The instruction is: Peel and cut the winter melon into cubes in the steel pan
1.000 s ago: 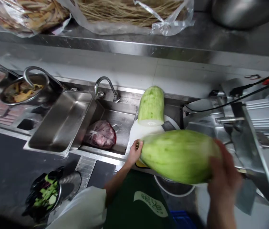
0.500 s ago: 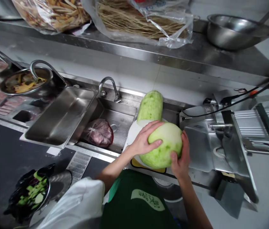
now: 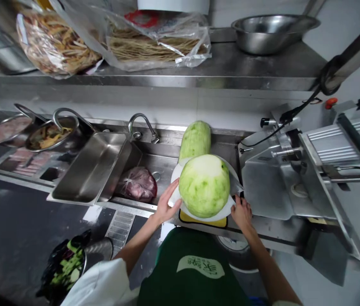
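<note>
A large peeled winter melon piece [image 3: 204, 187] rests on a round white cutting board [image 3: 174, 175], its pale cut face tilted up and back. Behind it lies a second peeled melon piece [image 3: 195, 138]. My left hand [image 3: 168, 203] is at the melon's lower left side, fingers stretched out and thumb apart, fingertips at the melon. At the board's right edge my right hand [image 3: 242, 211] has its fingers closed round the dark handle of a knife [image 3: 236, 183]. The knife's blade points back along the board and is partly hidden by the melon.
Left of the board is a sink [image 3: 164, 163] with bagged meat [image 3: 140, 183] and a faucet [image 3: 143, 123]. A steel pan [image 3: 87, 165] stands beyond it. On the right is a slicing machine [image 3: 269, 187]. A shelf [image 3: 231, 80] runs above. Green trimmings [image 3: 71, 263] fill a lined bin.
Both hands have let go of the melon's sides, and it now sits on the board. My right hand has moved down to the knife handle; my left hand has slid lower left. The view has shifted.
</note>
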The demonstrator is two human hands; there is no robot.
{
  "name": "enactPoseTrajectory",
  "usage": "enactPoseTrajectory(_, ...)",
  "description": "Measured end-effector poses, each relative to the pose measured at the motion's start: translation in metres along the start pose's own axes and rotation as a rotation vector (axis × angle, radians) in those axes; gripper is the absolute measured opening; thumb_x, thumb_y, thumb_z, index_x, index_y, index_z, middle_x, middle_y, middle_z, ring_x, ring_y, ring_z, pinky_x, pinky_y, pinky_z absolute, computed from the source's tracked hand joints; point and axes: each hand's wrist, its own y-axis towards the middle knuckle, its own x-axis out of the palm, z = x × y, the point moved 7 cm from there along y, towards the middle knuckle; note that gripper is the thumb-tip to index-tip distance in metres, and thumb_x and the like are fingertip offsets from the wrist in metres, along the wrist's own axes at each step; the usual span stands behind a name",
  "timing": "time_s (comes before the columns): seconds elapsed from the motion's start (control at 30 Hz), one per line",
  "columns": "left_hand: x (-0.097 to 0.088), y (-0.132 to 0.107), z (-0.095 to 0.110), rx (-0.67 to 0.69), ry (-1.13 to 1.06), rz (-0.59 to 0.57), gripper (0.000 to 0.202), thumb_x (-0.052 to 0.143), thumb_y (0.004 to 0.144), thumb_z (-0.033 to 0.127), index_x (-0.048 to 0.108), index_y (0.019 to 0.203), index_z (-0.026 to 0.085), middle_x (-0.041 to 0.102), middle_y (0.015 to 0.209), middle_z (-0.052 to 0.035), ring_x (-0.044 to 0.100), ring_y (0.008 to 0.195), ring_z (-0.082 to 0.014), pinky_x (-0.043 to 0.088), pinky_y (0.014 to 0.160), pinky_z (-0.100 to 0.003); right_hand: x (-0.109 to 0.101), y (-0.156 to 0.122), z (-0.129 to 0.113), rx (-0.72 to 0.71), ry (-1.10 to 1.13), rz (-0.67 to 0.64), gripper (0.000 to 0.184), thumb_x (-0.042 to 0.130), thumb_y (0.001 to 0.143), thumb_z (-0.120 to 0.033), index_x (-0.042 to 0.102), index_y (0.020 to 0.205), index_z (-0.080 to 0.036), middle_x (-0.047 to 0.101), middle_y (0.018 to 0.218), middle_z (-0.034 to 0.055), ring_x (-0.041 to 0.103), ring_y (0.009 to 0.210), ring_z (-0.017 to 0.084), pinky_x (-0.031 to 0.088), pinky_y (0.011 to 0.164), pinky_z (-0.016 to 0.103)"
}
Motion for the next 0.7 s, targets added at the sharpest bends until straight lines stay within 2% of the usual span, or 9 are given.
enactPoseTrajectory(0.1, -0.02, -0.007, -0.007, -0.131, 0.048, 0.044, 0.046, 0.058, 0.102, 0.029, 0.058, 0.148, 0.02, 0.071, 0.132, -0.0158, 0.07, 0.121, -0.0264, 0.057, 0.105, -0.045, -0.004, 0.018, 0.002, -0.016, -0.04, -0.039, 0.063, 0.05, 0.094, -0.017, 0.044, 0.157, -0.016, 0.061, 0.131, 0.0218, 0.066, 0.108, 0.029, 0.05, 0.088, 0.037)
enactPoseTrajectory(0.2, -0.035, -0.006, -0.001, -0.174, 0.102, 0.126, 0.039, 0.058, 0.103, 0.029, 0.064, 0.139, 0.017, 0.077, 0.12, -0.0138, 0.076, 0.107, -0.0241, 0.061, 0.097, -0.04, -0.008, 0.024, 0.012, 0.0, 0.003, -0.097, 0.067, 0.051, 0.095, -0.019, 0.037, 0.161, -0.014, 0.071, 0.109, 0.0176, 0.07, 0.089, 0.025, 0.05, 0.08, 0.034)
enactPoseTrajectory(0.3, -0.044, -0.005, 0.012, -0.137, 0.185, 0.181, 0.031, 0.058, 0.102, 0.027, 0.07, 0.129, 0.016, 0.079, 0.112, -0.0119, 0.078, 0.101, -0.0224, 0.063, 0.09, -0.036, -0.016, -0.001, 0.027, 0.009, 0.071, -0.025, 0.063, 0.049, 0.099, -0.025, 0.039, 0.159, -0.011, 0.075, 0.097, 0.0147, 0.072, 0.081, 0.025, 0.052, 0.076, 0.035)
enactPoseTrajectory(0.4, -0.057, 0.001, 0.031, -0.053, 0.277, 0.277, 0.023, 0.057, 0.102, 0.024, 0.074, 0.117, 0.016, 0.08, 0.104, -0.0102, 0.078, 0.093, -0.0205, 0.063, 0.083, -0.033, -0.035, -0.053, 0.04, 0.036, 0.156, 0.199, 0.055, 0.048, 0.101, -0.031, 0.051, 0.152, -0.009, 0.077, 0.095, 0.0154, 0.073, 0.072, 0.027, 0.054, 0.07, 0.036)
enactPoseTrajectory(0.47, -0.063, 0.011, 0.052, 0.053, 0.334, 0.329, 0.021, 0.056, 0.101, 0.022, 0.074, 0.11, 0.017, 0.079, 0.099, -0.0095, 0.077, 0.09, -0.0203, 0.064, 0.083, -0.036, -0.061, -0.089, 0.038, 0.022, 0.235, 0.435, 0.054, 0.051, 0.102, -0.034, 0.055, 0.148, -0.007, 0.078, 0.103, 0.0184, 0.075, 0.073, 0.028, 0.056, 0.07, 0.036)
enactPoseTrajectory(0.57, -0.06, 0.034, 0.097, 0.327, 0.406, 0.375, 0.017, 0.06, 0.094, 0.019, 0.073, 0.105, 0.021, 0.077, 0.098, -0.008, 0.075, 0.093, -0.0229, 0.064, 0.087, -0.045, -0.116, -0.123, 0.003, -0.18, 0.309, 0.704, 0.057, 0.055, 0.101, -0.027, 0.047, 0.155, -0.01, 0.075, 0.124, 0.0182, 0.077, 0.085, 0.026, 0.058, 0.077, 0.033)
enactPoseTrajectory(0.63, -0.055, 0.055, 0.126, 0.472, 0.426, 0.44, 0.021, 0.065, 0.089, 0.02, 0.072, 0.108, 0.025, 0.076, 0.105, -0.0076, 0.072, 0.101, -0.0258, 0.062, 0.09, -0.05, -0.153, -0.126, -0.03, -0.325, 0.306, 0.737, 0.064, 0.054, 0.099, -0.017, 0.039, 0.161, -0.015, 0.076, 0.12, 0.0134, 0.077, 0.088, 0.023, 0.058, 0.077, 0.03)
enactPoseTrajectory(0.7, -0.054, 0.08, 0.143, 0.466, 0.391, 0.549, 0.027, 0.065, 0.089, 0.024, 0.07, 0.115, 0.026, 0.071, 0.12, -0.0094, 0.067, 0.114, -0.0285, 0.059, 0.096, -0.052, -0.185, -0.121, -0.06, -0.439, 0.285, 0.72, 0.073, 0.054, 0.093, -0.01, 0.034, 0.163, -0.015, 0.078, 0.104, 0.009, 0.074, 0.079, 0.021, 0.056, 0.069, 0.028)
